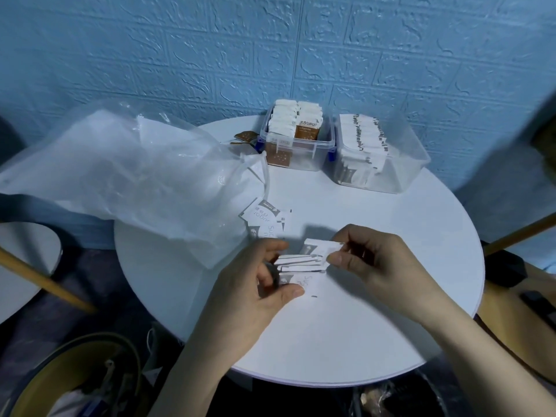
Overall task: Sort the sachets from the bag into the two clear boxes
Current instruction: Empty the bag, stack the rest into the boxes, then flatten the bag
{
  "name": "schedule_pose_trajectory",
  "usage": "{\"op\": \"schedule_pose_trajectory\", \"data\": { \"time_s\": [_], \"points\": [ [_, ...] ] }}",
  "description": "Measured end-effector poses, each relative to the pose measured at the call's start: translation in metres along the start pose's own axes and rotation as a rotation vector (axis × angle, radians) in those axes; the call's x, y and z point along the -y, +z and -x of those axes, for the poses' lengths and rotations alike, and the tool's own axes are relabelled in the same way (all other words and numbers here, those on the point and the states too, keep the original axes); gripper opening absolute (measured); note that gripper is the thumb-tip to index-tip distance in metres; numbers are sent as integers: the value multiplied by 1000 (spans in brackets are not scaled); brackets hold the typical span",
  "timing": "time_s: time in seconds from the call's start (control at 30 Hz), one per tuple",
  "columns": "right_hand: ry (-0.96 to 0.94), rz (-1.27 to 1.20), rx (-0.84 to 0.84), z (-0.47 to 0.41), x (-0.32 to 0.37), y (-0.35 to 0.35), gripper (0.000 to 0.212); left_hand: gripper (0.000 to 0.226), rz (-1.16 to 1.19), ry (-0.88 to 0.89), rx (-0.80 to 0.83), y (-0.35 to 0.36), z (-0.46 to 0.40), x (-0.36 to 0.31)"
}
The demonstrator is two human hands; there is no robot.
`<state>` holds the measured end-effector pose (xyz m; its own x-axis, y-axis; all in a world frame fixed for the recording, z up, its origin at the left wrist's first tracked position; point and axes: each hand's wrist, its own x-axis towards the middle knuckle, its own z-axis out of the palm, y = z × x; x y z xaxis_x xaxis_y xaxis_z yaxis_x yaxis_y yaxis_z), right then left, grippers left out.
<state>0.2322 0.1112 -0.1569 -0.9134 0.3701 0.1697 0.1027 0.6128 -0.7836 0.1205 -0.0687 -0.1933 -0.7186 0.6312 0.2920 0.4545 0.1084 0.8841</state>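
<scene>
The round white tabletop carries all task items. The left hand is positioned near the tabletop's centre, fingers curled around a fanned stack of white paper sachets, with the thumb pressing on the lowest sachet. The right hand is just beside it, thumb and forefinger pinching the right edge of the topmost sachet of the same stack. Both hands are therefore closed on the stack.

Several loose white sachets with grey print lie flat on the tabletop just beyond the left hand, at the mouth of the large translucent plastic bag. The bag lies crumpled over the left edge of the tabletop and overhangs it.

At the far edge stand two clear plastic boxes, side by side. The left clear box with blue latches holds upright rows of white and brown sachets. The right clear box holds a row of white sachets leaning toward the left, with free space on its right side. A single brown sachet lies on the tabletop just left of the left box.

A blue embossed brick-pattern wall stands behind the tabletop.
</scene>
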Motion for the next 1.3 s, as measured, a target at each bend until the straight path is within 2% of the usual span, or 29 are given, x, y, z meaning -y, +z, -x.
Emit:
{"op": "schedule_pose_trajectory", "data": {
  "time_s": [0.1, 0.2, 0.3, 0.5, 0.7, 0.9, 1.1, 1.3],
  "points": [
    [-50, 123, 38, 1, 6, 0, 10, 53, -48, 44, -1, -1, 1, -5],
    [-86, 150, 141, 4, 9, 0, 26, 56, -76, 86, 4, -2, 0, -9],
    [-101, 55, 167, 9, 11, -3, 38, 56, -63, 74, 10, -3, -1, -8],
    [-112, -127, 169, 16, 10, 5, 41, 48, -7, 47, 98, 1, -2, -11],
    [-45, -154, 88, 11, 5, 12, 33, 52, -72, 19, 159, -3, -3, -14],
    [-33, -40, 71, 14, -3, 17, 16, 41, -279, 49, 159, 0, -6, -27],
    [-77, -262, -86, 11, 1, -1, 19, 47, -89, 10, 159, 5, -30, -45],
    [-150, -289, -286, -7, 0, -43, 24, 36, 2, 96, 207, 28, -78, -72]
  ]
}}
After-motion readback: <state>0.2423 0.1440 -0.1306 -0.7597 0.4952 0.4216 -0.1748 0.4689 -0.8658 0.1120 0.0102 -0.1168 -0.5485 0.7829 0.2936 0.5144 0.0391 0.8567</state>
